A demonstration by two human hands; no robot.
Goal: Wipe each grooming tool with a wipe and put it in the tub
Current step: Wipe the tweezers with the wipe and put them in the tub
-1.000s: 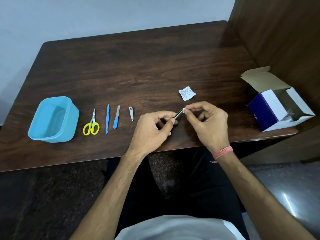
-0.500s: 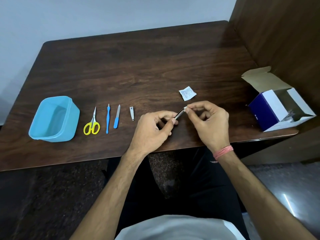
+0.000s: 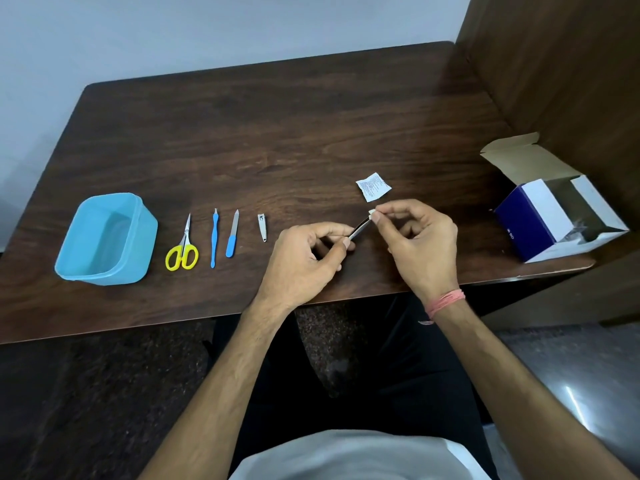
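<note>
My left hand (image 3: 304, 261) grips a slim metal tool, likely tweezers (image 3: 360, 227), by its lower end. My right hand (image 3: 419, 244) pinches a small white wipe (image 3: 372, 213) round the tool's upper tip. To the left on the dark wooden table (image 3: 277, 140) lie a small nail clipper (image 3: 262, 227), a blue-handled nail file (image 3: 232, 234), a thin blue cuticle tool (image 3: 214, 237) and yellow-handled scissors (image 3: 183, 247). The light blue tub (image 3: 104, 240) stands at the far left with nothing visible inside.
A torn white wipe sachet (image 3: 373, 186) lies just beyond my right hand. An open blue and white cardboard box (image 3: 554, 213) sits at the table's right edge, next to a wooden side panel (image 3: 561, 64). The table's front edge runs just under my wrists.
My right hand with the wipe has slid slightly up along the tool toward its tip. My left hand and the objects on the table have stayed put.
</note>
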